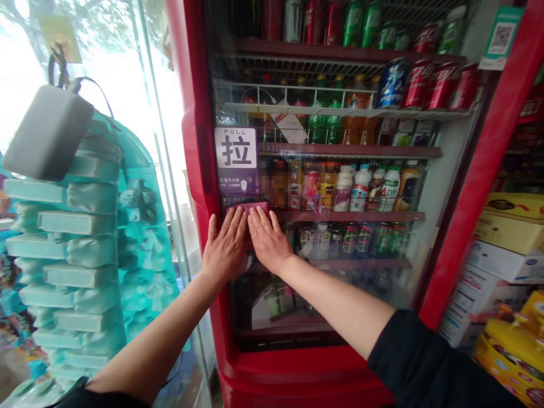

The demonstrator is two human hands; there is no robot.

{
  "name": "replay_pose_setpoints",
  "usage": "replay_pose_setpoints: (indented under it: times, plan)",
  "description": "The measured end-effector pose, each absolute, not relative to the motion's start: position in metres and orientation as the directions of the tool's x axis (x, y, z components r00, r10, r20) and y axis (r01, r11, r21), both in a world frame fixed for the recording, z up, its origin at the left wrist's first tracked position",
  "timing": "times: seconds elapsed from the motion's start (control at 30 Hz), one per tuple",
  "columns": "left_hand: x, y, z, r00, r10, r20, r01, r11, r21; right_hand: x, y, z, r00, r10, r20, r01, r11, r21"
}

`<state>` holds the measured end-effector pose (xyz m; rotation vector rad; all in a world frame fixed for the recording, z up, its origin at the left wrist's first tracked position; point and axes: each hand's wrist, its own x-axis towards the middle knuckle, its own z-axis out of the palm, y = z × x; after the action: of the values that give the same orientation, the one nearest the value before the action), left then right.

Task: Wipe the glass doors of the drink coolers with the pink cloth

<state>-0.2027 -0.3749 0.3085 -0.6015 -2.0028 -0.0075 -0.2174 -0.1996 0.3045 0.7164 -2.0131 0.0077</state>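
Note:
A folded pinkish-red cloth [257, 207] lies against the glass door [293, 306] of a red drinks fridge, just below a white and purple "PULL" sign [236, 161]. My left hand [226, 241] is flat, its fingers stretched upward and the thumb apart, with the fingertips at the cloth's lower edge. Beside it, my right hand [268, 238] presses flat too, fingers extended over the right part of the cloth. The two hands nearly touch at the fingertips. Most of the cloth is hidden under the fingers.
Behind the glass, shelves hold several cans and bottles, among them a blue Pepsi can [392, 83]. At left hang turquoise packs [80, 226] and a grey box-shaped object [49, 133]. Cardboard boxes [505, 260] and yellow packages [510, 351] are stacked right of the red fridge frame [471, 209].

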Motion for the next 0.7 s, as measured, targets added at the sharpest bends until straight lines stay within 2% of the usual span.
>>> replay_pose_setpoints:
  times: [0.1,0.2,0.43,0.7]
  plan:
    - [-0.205,-0.395,0.314,-0.322,0.402,0.857,0.407,0.876,-0.258,-0.219,-0.219,0.312,-0.375,-0.480,0.793,-0.472,0.835,0.283]
    - [-0.206,-0.410,0.319,-0.296,0.446,0.844,0.412,0.857,-0.308,-0.223,-0.233,0.319,-0.392,-0.498,0.773,-0.454,0.836,0.308]
    - [-0.208,-0.406,0.318,-0.291,0.497,0.817,0.387,0.842,-0.375,-0.239,-0.221,0.325,-0.356,-0.601,0.715,-0.406,0.789,0.462]
    - [-0.217,-0.372,0.318,-0.315,0.525,0.791,0.386,0.832,-0.398,-0.236,-0.175,0.326,-0.361,-0.587,0.725,-0.392,0.801,0.453]
